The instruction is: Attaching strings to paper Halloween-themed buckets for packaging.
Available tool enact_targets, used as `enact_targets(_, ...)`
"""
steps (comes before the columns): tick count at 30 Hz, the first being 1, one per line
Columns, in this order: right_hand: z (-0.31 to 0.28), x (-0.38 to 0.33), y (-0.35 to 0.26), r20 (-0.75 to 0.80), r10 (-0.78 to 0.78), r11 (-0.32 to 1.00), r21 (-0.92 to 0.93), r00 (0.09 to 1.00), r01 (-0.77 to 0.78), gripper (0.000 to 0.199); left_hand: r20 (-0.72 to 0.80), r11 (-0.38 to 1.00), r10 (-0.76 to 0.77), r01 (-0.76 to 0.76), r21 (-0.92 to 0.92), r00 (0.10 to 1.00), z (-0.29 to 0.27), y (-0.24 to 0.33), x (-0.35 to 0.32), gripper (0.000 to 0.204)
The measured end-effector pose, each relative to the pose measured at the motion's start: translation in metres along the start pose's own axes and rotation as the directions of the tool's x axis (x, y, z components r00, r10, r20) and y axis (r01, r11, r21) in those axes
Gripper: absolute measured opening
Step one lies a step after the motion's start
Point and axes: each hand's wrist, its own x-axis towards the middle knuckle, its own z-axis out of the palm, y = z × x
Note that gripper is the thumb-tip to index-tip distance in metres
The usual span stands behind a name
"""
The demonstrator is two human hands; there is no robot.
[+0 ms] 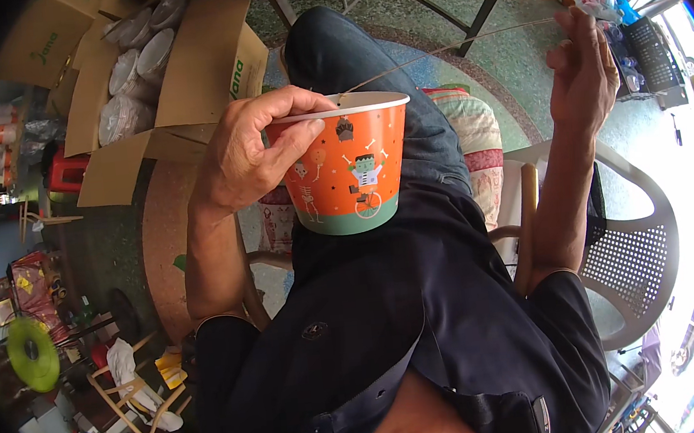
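Left fingers (290,101) tight around bucket rim (374,104)

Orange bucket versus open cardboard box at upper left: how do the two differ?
The orange bucket is round, while the cardboard box is angular with spread flaps. The orange bucket carries cartoon figures; the cardboard box is mostly plain brown. The left hand grips the orange bucket, while no hand holds the cardboard box. Both are open-topped.
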Motion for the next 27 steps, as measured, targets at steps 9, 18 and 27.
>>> enact_targets(9,-0.026,0.017,-0.001,0.054,0.088,0.939,0.328,0.995,-0.101,0.03,-0.047,0.991,-0.137,0.137,0.0,0.989,0.004,0.008,-0.001,0.017)
enact_targets(18,0.026,-0.035,-0.019,0.558,0.001,0.999,0.036,0.83,-0.025,0.021,-0.21,0.994,0.088,-0.074,0.074,0.974,0.023,0.021,0.01,0.012)
enact_targets(27,0.06,-0.059,0.005,0.783,0.316,0.949,-0.263,0.535,-0.175,0.014,-0.087,0.994,-0.103,0.106,0.03,0.991,0.047,0.003,0.018,0.014)
